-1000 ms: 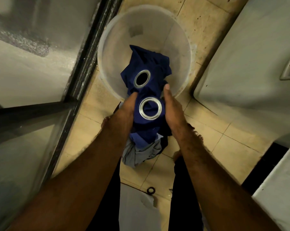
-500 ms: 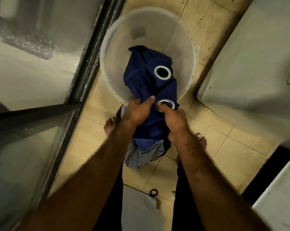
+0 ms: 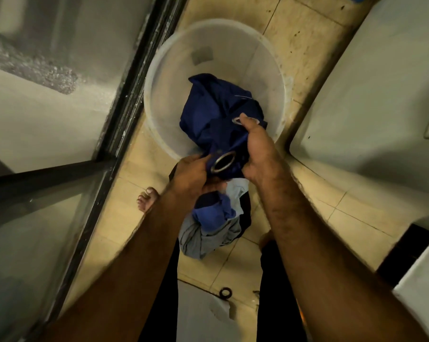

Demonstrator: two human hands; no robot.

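- Head view: we've got the left hand point(image 3: 193, 177) clenched round the navy curtain point(image 3: 215, 112), right at the edge of a metal eyelet point(image 3: 224, 162) that faces up at us.
- The right hand point(image 3: 257, 150) grips the same fabric just beside that eyelet, with its topmost fingertip at a second eyelet point(image 3: 238, 120).
- The curtain's far end lies bunched inside the translucent white bucket point(image 3: 156, 70) on the tiled floor point(image 3: 314, 45). The near end comes over the rim into both hands.
- Blue-grey cloth point(image 3: 208, 240) hangs below the hands, and a bare foot point(image 3: 148, 198) stands to its left.
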